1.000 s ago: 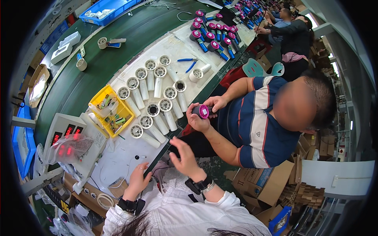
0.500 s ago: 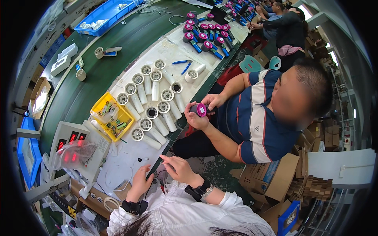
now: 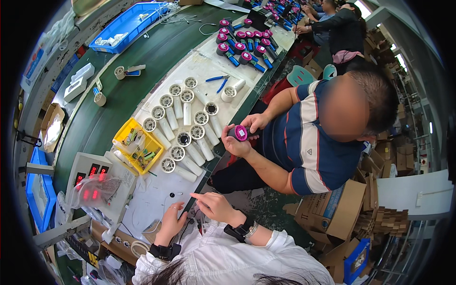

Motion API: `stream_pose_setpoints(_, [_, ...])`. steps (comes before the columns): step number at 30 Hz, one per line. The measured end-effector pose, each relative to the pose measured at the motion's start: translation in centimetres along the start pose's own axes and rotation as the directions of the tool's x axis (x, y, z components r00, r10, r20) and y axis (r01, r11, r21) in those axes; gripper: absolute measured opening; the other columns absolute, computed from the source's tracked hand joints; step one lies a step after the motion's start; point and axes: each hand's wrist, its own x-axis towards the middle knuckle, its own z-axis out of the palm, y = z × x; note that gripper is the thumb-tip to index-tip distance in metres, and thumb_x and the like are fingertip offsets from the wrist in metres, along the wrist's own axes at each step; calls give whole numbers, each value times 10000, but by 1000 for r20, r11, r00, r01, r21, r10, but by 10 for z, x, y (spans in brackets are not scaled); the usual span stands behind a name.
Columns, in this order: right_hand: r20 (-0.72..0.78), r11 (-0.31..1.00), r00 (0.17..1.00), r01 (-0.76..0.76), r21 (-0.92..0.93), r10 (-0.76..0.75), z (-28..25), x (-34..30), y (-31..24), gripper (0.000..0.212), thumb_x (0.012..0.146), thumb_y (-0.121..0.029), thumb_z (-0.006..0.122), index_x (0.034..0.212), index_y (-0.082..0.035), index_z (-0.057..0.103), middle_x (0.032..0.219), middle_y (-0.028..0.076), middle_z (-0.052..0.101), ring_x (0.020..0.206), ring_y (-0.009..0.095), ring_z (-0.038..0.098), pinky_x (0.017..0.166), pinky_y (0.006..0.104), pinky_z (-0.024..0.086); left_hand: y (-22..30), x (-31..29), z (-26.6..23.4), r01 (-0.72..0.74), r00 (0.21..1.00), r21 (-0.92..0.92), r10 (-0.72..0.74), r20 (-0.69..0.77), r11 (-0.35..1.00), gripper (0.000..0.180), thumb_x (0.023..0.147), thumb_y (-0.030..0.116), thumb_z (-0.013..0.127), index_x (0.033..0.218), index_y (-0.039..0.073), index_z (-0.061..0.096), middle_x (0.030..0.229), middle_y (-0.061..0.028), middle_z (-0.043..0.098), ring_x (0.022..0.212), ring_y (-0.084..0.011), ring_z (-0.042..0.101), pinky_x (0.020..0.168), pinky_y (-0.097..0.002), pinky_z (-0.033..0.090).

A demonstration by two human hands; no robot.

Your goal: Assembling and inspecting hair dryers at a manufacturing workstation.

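Observation:
My left hand [image 3: 171, 220] is held low over the near end of the white work surface [image 3: 151, 202], its fingers apart and nothing in it. Close by, my right hand [image 3: 214, 207] reaches left with fingers stretched, also without anything in it. A thin cable with a small white end piece [image 3: 179, 193] lies just beyond my fingers, beside a small black round spot. Farther off stand several white hair dryer housings [image 3: 188, 170], with round open heads and long handles. Across from me, a co-worker's hands [image 3: 243, 148] hold a dark hair dryer with a pink ring [image 3: 241, 133].
Left of the housings sits a yellow bin [image 3: 153, 167] of small circuit parts. A white meter box [image 3: 85, 173] with red displays stands nearer. Blue-handled pliers [image 3: 221, 81] and several pink-ringed hair dryers [image 3: 245, 57] lie farther along. A green conveyor belt [image 3: 128, 95] carries a blue tray [image 3: 105, 46].
The whole view has shifted slightly. My hands stay almost as they were, with the right fingers a little lower. The co-worker still holds the pink-ringed dryer, head turned a little.

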Motion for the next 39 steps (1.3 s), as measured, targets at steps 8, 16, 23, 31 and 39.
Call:
stream_pose_setpoints(8, [-36, 1000, 999, 8, 6, -8, 1, -4, 1, 319, 792, -57, 539, 1110, -68, 571, 671, 91, 578, 613, 241, 567, 600, 339, 457, 2, -1, 2, -2, 1000, 14, 2, 18, 1000, 365, 753, 105, 614, 1096, 37, 509, 928, -135, 572, 872, -280, 563, 753, -355, 452])
stream_pose_setpoints(16, [-32, 1000, 999, -9, -6, 8, 2, -9, 5, 304, 790, -64, 546, 1093, -67, 577, 661, 96, 577, 603, 250, 565, 588, 343, 459, 4, 0, 3, -2, 1000, 5, 2, 27, 1000, 358, 754, 107, 615, 1089, 36, 511, 929, -136, 572, 873, -278, 563, 749, -353, 453])
stream_pose_setpoints(23, [-46, 1000, 999, 13, 9, -13, 6, -8, 6, 298, 783, -66, 551, 1079, -72, 584, 656, 102, 572, 599, 266, 556, 583, 349, 458, 4, -1, 1, 39, 999, -13, -38, 39, 999, 356, 758, 109, 615, 1090, 33, 510, 927, -141, 574, 875, -280, 564, 750, -355, 453])
stream_pose_setpoints(31, [-39, 786, 922, -307, 537, 386, 1, -7, 18, 435, 877, -130, 487, 1291, -68, 368, 710, 59, 615, 667, 130, 597, 661, 276, 471, -5, -2, -2, 15, 1000, 10, -15, 15, 1000, 368, 767, 130, 618, 1105, 39, 505, 923, -136, 584, 859, -276, 575, 737, -352, 458])
stream_pose_setpoints(39, [-164, 333, 765, -69, 941, 623, -62, 16, 54, 574, 929, -170, 404, 1406, -120, 89, 801, 105, 613, 732, 158, 600, 728, 282, 476, -16, -6, -16, 97, 994, 61, -100, 47, 993, 379, 777, 163, 613, 1119, 50, 497, 908, -122, 596, 834, -257, 587, 706, -341, 464])
